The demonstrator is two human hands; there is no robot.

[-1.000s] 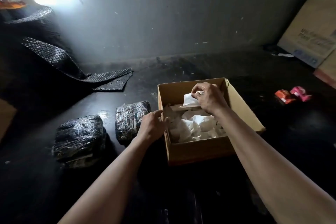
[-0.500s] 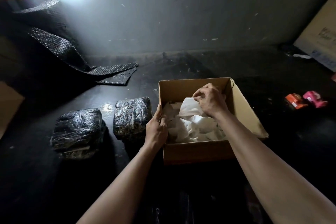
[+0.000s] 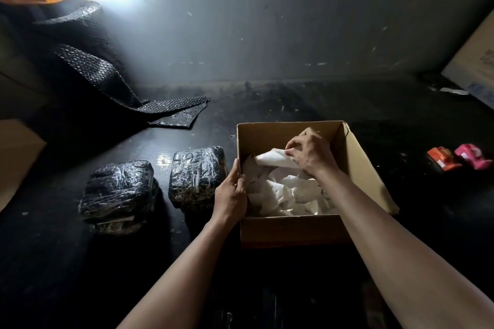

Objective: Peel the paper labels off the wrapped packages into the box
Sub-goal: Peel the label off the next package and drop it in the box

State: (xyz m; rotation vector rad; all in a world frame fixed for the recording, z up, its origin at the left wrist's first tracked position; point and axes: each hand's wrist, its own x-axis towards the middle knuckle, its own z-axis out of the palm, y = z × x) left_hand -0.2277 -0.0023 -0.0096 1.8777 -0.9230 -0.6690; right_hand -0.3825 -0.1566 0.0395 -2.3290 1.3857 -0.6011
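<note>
Label (image 3: pixel 272 160), a white paper sheet, is pinched at its upper right edge by the fingers of the right hand (image 3: pixel 311 153), held inside the box (image 3: pixel 291 231) above a heap of crumpled white paper (image 3: pixel 288 192). Left hand (image 3: pixel 231 193) is clasped over the box's left wall, thumb outside. Two wrapped packages (image 3: pixel 197 175) (image 3: pixel 119 191) lie on the dark floor left of the box, the nearer just beside it.

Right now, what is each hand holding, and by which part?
The right hand pinches a white paper label by its upper right edge, over the box. The left hand grips the box's left wall.
</note>
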